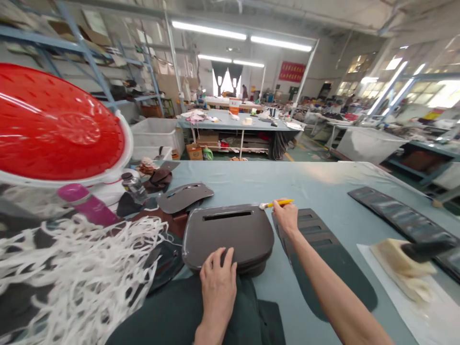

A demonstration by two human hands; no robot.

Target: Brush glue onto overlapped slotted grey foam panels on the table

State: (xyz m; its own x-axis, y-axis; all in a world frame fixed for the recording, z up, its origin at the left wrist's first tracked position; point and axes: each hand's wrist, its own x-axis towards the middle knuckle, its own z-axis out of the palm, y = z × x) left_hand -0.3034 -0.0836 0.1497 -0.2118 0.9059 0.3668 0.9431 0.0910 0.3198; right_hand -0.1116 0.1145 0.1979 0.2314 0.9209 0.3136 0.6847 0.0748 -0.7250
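A stack of dark brown leather pieces [230,232], each with a long slot near the top edge, lies on the grey-blue table in front of me. My left hand [218,282] rests flat on the near edge of the stack, fingers spread. At the stack's far right corner my right hand [285,215] is closed on a yellow brush [276,203], its whitish tip touching the top piece's edge. A row of overlapped dark pieces [323,249] lies under my right forearm.
A red and white basket [53,129] and a pink bottle [88,203] stand at the left above white netting [79,268]. More dark pieces [402,215] lie at the right, with a sponge block [398,263] on a white sheet. Work tables and shelving fill the hall behind.
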